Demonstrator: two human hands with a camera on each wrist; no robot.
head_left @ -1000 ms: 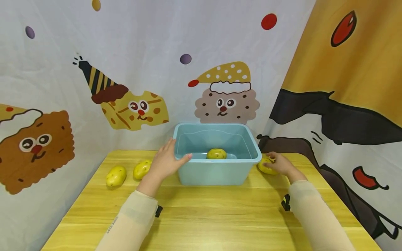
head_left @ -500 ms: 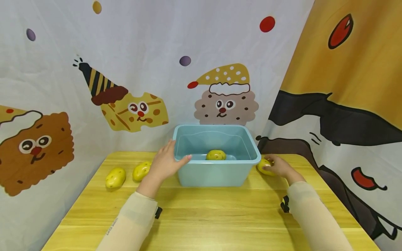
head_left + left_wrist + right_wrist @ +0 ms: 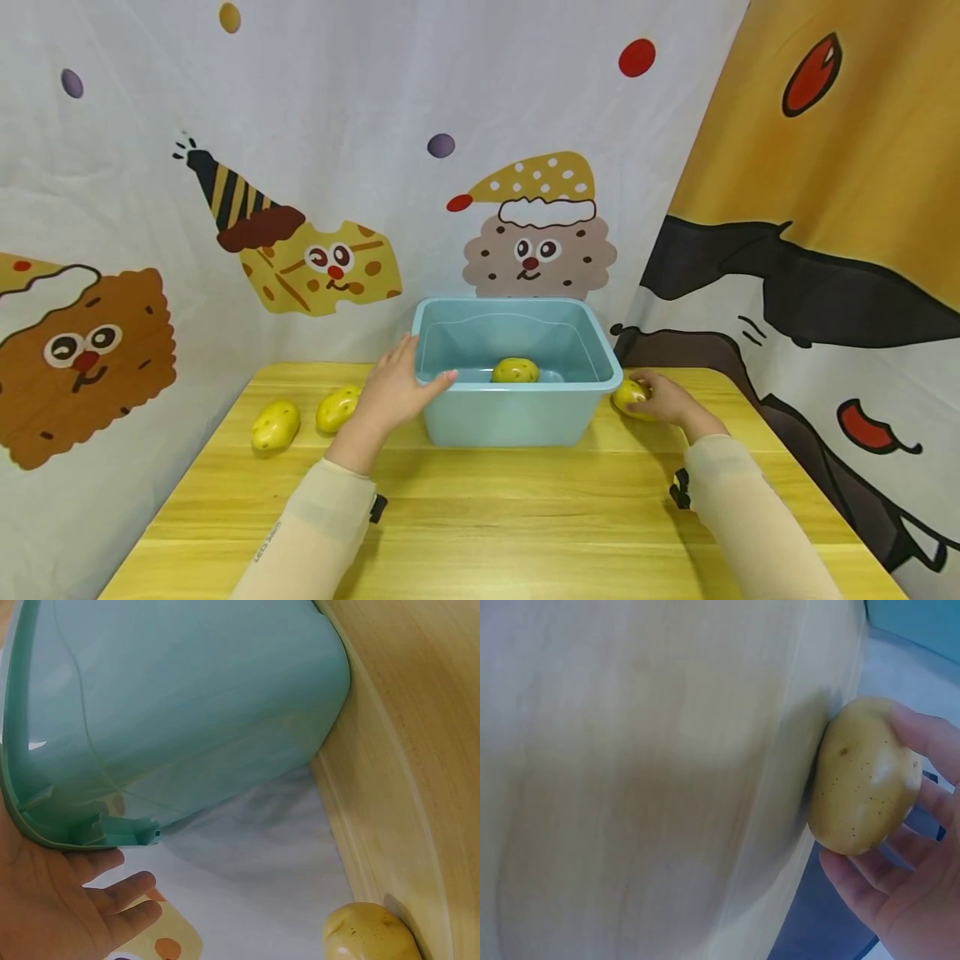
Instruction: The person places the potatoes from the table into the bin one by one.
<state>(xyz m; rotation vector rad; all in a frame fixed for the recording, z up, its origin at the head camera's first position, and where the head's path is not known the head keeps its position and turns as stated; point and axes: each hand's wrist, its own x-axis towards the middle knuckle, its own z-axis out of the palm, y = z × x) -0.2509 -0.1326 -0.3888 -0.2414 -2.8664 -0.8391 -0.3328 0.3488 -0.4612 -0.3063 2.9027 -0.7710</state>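
Note:
A light blue plastic bin [image 3: 502, 417] stands at the back middle of the wooden table, with one yellow potato [image 3: 516, 370] inside. My left hand [image 3: 392, 385] rests at the bin's left rim, thumb stretched toward the front edge. In the left wrist view its fingers [image 3: 124, 892] reach out loosely below the rim. To the right of the bin, my right hand [image 3: 672, 403] holds another potato [image 3: 864, 780] low at the tabletop, thumb on one side and fingers on the other. From the head, that hand covers part of this potato.
Two more potatoes lie left of the bin: one farther out [image 3: 276, 426] and one nearer [image 3: 337, 409], partly behind the left hand. A white cartoon-printed curtain [image 3: 337, 100] hangs close behind the table [image 3: 510, 525].
The right hand and its potato have shifted very slightly, the fingers now settled round it. The left hand stays at the rim. The whole head view has dipped a little.

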